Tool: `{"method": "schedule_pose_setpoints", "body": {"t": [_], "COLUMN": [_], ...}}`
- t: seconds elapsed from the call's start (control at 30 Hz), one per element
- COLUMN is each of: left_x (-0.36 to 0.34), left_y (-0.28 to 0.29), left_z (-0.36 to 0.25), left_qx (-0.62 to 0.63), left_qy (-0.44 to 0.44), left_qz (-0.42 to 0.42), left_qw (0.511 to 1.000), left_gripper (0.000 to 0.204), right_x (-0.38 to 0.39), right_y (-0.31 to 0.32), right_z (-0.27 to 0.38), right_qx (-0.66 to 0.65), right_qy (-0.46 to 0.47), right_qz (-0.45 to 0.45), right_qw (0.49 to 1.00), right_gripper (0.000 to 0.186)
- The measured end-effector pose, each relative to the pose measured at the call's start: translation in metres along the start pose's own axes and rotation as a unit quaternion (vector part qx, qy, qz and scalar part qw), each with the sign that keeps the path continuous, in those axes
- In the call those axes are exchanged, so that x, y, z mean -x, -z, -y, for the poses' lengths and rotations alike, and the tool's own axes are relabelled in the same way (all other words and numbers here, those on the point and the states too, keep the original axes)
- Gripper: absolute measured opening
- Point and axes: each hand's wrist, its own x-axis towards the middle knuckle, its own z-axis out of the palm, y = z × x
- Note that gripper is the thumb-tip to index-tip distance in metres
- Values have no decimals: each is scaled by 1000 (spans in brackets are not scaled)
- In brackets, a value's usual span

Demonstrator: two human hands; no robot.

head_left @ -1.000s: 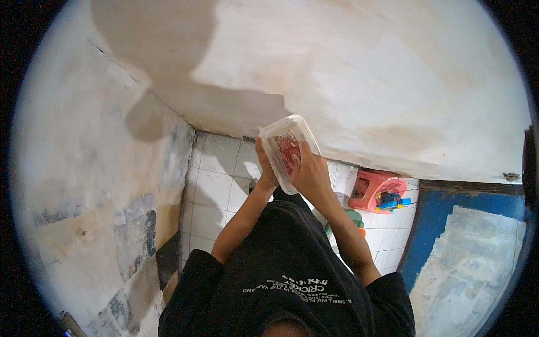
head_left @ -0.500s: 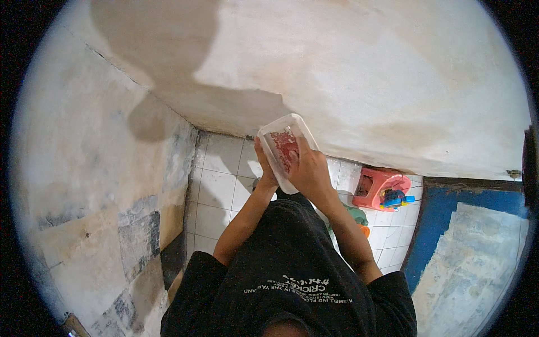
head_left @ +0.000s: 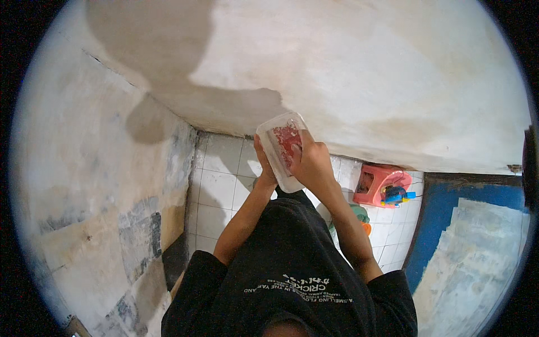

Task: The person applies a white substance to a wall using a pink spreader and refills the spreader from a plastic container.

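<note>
A clear, whitish rectangular plastic container (head_left: pixel 274 159) is held up in front of my body, tilted. My left hand (head_left: pixel 265 164) grips its left side, fingers wrapped along the outer wall. My right hand (head_left: pixel 314 162) reaches over the right rim with its fingers bent inside. They close on a flat red piece (head_left: pixel 285 140), smeared and speckled with white; its exact kind I cannot make out. The fingertips of my right hand are partly hidden.
A patchy, pale wall (head_left: pixel 359 73) rises close ahead, and another (head_left: pixel 95 185) stands at left. On the white tiled floor (head_left: pixel 216 188) are a pink plastic stool (head_left: pixel 368 194) with a blue-and-yellow object (head_left: pixel 396 196), and a green object (head_left: pixel 359 212). A blue panel (head_left: pixel 435 210) with whitish coating is at right.
The red piece has shifted slightly up and to the right inside the container, with my right hand. The container has tipped a little; my left hand keeps its hold.
</note>
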Motion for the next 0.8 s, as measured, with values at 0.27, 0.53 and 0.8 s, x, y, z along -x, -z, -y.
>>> {"method": "schedule_pose_setpoints", "body": {"t": [0.27, 0.53, 0.8], "left_x": [0, 1, 3], "left_y": [-7, -7, -6], "left_z": [-5, -9, -7], "left_qx": [20, -1, 6], "left_qy": [18, 25, 34], "left_qz": [2, -27, -2], "left_qw": [1000, 999, 999], "left_gripper": [88, 92, 92], "right_x": [0, 1, 3], "right_y": [2, 6, 3], "right_z": [4, 4, -5], "right_qx": [6, 4, 61], "right_qy": [-11, 13, 0], "right_qz": [11, -11, 9], "right_qw": [1000, 1000, 998], "right_gripper": [29, 28, 31]}}
